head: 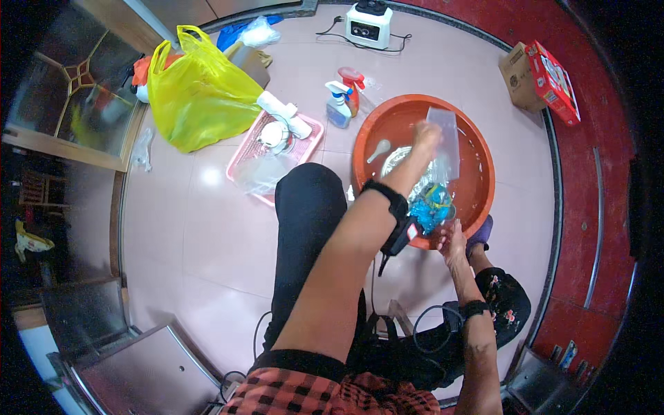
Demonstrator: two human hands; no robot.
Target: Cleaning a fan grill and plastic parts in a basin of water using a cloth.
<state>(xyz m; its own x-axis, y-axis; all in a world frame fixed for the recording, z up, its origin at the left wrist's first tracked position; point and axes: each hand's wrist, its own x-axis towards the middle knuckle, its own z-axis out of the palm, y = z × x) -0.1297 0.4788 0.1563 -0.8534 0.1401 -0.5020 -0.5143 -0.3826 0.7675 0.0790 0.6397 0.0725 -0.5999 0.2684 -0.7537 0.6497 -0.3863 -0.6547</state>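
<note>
An orange-red plastic basin (pixel 363 116) holding water stands on the floor before me. My left hand (pixel 428 139), blurred, is curled at the left edge of a clear rectangular plastic piece (pixel 449 129) in the basin; its grip is unclear. My right hand (pixel 453 241) is at the basin's near rim, fingers bent, beside a crumpled blue bundle (pixel 428 213) with a yellow strand. Something clear shows by those fingers, but whether they hold it is hidden. A pale spoon (pixel 379 149) lies left of a shiny, rippled patch. My left forearm covers part of the basin.
Two spray bottles (pixel 340 110) stand beyond the basin's left side. A pink basket (pixel 316 129) holds white items, near a yellow plastic bag (pixel 202 98). A white appliance base (pixel 369 28) has a cord. Boxes (pixel 524 83) stand right. A purple shoe (pixel 481 233) touches the basin area.
</note>
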